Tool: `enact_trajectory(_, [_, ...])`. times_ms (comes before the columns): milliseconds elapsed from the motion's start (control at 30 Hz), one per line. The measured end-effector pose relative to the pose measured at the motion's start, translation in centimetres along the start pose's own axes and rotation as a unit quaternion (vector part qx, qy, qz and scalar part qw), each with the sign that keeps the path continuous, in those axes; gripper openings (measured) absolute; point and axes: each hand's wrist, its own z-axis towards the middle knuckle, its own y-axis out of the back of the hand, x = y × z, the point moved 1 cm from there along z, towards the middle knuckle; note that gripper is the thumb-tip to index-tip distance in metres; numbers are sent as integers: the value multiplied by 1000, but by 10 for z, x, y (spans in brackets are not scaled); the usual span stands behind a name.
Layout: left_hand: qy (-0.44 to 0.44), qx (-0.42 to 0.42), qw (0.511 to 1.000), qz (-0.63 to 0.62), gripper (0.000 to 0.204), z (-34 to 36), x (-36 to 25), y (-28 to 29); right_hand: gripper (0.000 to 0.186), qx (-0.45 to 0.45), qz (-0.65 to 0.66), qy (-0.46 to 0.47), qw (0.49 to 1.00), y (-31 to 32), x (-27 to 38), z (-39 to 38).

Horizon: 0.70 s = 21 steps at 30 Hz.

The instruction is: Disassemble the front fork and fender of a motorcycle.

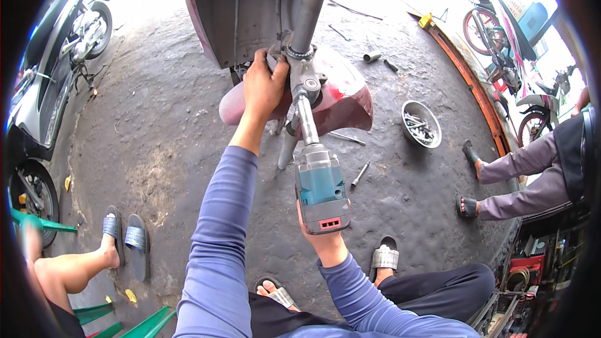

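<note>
The right hand (pixel 322 244) gripped a teal-and-black cordless impact wrench (pixel 322 178), raised in front of the person, its fingers mostly hidden by the tool's body — how they closed around the handle I could not tell. A long silver socket (pixel 307 120) ran from the wrench's nose up to the motorbike's fork clamp (pixel 307 78), at the foot of the grey steering tube (pixel 311 12). The left hand (pixel 265 86) grasped the clamp's left side, fingers bent over it and thumb set apart from the index finger; the fingertips were out of sight. Behind the socket sat a red front fender (pixel 352 107). To the right, on the dark ground (pixel 156 131), lay a T-shaped rod (pixel 360 174) and — farther off — a metal bowl (pixel 414 107) holding bolts.
</note>
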Motion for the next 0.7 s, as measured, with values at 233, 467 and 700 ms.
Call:
enact_trajectory(233, [-6,-4,1000,17,44,0,-1,-2,18,-21,73,-99,992,-15,-6,-15])
enact_trajectory(467, [-15,-14,1000,20,43,1,1,-5,19,48,42,-103,993,-17,-11,-22])
enact_trajectory(700, [-4,-4,1000,-5,42,1,2,-4,17,-64,131,-124,981,-33,-7,-22])
